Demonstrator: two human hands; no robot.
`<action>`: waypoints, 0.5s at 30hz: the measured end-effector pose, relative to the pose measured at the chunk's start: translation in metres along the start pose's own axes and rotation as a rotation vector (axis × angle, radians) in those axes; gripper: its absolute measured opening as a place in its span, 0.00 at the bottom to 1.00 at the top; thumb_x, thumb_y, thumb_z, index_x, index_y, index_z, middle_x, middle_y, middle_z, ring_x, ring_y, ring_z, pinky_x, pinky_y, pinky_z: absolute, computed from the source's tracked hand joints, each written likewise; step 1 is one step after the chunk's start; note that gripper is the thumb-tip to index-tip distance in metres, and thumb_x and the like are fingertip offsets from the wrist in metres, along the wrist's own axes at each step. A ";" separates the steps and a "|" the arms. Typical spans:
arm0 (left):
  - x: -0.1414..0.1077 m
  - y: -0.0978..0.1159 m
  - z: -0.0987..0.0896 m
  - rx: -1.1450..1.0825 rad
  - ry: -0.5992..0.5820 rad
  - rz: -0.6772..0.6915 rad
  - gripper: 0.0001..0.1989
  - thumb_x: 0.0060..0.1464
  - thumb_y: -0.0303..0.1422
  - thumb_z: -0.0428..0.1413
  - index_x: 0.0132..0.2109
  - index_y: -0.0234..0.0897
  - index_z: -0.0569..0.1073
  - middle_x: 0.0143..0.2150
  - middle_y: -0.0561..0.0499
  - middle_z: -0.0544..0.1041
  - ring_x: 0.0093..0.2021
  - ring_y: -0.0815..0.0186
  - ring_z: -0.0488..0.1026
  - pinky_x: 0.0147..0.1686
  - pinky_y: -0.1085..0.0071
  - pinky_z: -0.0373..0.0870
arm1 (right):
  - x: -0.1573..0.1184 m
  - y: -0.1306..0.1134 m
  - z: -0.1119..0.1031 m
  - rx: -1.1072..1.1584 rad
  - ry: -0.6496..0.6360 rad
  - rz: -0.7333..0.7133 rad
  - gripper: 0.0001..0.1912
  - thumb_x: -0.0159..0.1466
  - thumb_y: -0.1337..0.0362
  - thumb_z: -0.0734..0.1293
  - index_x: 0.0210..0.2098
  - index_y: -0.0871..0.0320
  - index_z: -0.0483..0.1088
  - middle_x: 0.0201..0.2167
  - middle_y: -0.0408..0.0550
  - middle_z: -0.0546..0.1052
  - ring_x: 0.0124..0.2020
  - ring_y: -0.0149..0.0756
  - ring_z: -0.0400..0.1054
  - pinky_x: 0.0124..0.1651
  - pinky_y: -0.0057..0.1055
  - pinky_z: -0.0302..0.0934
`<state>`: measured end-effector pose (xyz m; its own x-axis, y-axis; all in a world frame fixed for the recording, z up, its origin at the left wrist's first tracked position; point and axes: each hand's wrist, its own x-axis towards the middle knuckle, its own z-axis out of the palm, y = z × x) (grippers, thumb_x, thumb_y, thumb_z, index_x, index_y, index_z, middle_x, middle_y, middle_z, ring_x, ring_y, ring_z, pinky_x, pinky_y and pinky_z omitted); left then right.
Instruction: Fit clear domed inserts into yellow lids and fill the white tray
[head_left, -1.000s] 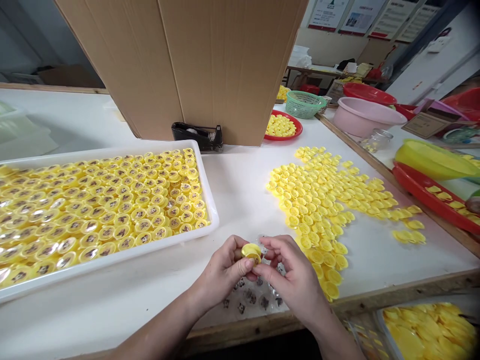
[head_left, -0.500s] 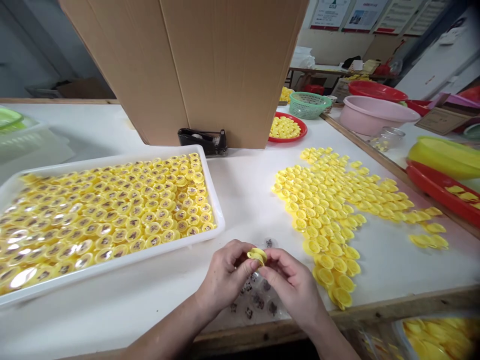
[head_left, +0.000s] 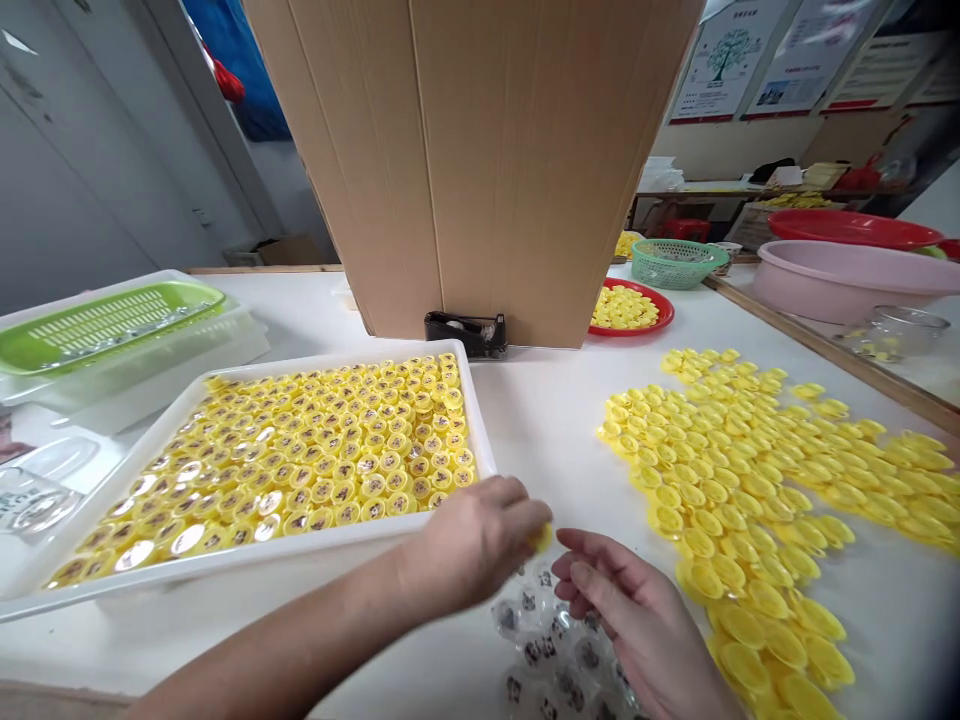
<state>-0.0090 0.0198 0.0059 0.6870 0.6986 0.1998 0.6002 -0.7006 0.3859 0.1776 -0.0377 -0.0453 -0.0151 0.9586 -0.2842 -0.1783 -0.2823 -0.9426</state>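
Posters (head_left: 772,60) line the far wall above a white tabletop (head_left: 540,430). A yellow plastic cap (head_left: 541,538) sits at the tips of the left hand (head_left: 472,540), mostly hidden, with only a sliver showing; those curled fingers (head_left: 525,515) are pinching it. The right hand (head_left: 637,625) lies just beside, its fingers (head_left: 577,580) loosely spread and holding nothing, above a scatter of clear plastic blisters (head_left: 555,640) with dark printed pictures. The left hand hangs just over the front rim of a white tray (head_left: 225,560) packed with rows of capped yellow pieces (head_left: 322,460) under glossy, printed tops. To the right, loose yellow caps (head_left: 750,500) spread across the tabletop in a wide drift, reaching close to the right hand. Farther back stand a tall cardboard box (head_left: 480,170), a black tape dispenser (head_left: 465,333), a red plate (head_left: 630,310) heaped with yellow caps, a green basket (head_left: 675,262) and a pink basin (head_left: 847,280). A green slotted tray (head_left: 112,330) rests on stacked trays at the left.
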 end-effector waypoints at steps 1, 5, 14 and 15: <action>0.003 -0.015 -0.005 0.050 0.016 -0.050 0.11 0.58 0.32 0.48 0.43 0.36 0.73 0.36 0.46 0.73 0.36 0.63 0.70 0.36 0.71 0.68 | 0.001 0.001 -0.002 -0.005 0.034 -0.005 0.23 0.53 0.52 0.71 0.43 0.59 0.73 0.30 0.49 0.75 0.31 0.37 0.69 0.31 0.30 0.63; 0.010 -0.089 -0.024 0.271 0.029 -0.332 0.12 0.54 0.32 0.51 0.45 0.40 0.73 0.39 0.49 0.74 0.37 0.64 0.72 0.36 0.71 0.67 | 0.000 0.006 -0.020 -0.070 0.145 -0.026 0.25 0.53 0.51 0.71 0.46 0.58 0.71 0.30 0.47 0.75 0.30 0.37 0.68 0.32 0.31 0.64; 0.014 -0.163 -0.024 0.442 0.003 -0.450 0.16 0.50 0.35 0.53 0.46 0.42 0.76 0.43 0.45 0.72 0.46 0.54 0.67 0.41 0.63 0.66 | -0.005 0.016 -0.028 -0.126 0.173 -0.001 0.22 0.52 0.51 0.71 0.43 0.57 0.73 0.31 0.46 0.75 0.29 0.35 0.68 0.30 0.29 0.63; 0.014 -0.165 -0.023 0.455 0.007 -0.459 0.16 0.50 0.35 0.53 0.46 0.42 0.76 0.43 0.45 0.71 0.46 0.54 0.66 0.41 0.63 0.66 | -0.005 0.016 -0.029 -0.137 0.168 0.005 0.23 0.52 0.51 0.71 0.43 0.57 0.73 0.32 0.46 0.75 0.29 0.35 0.68 0.30 0.29 0.63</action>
<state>-0.1080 0.1484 -0.0342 0.3171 0.9418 0.1117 0.9472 -0.3204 0.0131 0.2029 -0.0477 -0.0641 0.1501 0.9411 -0.3030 -0.0429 -0.3000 -0.9530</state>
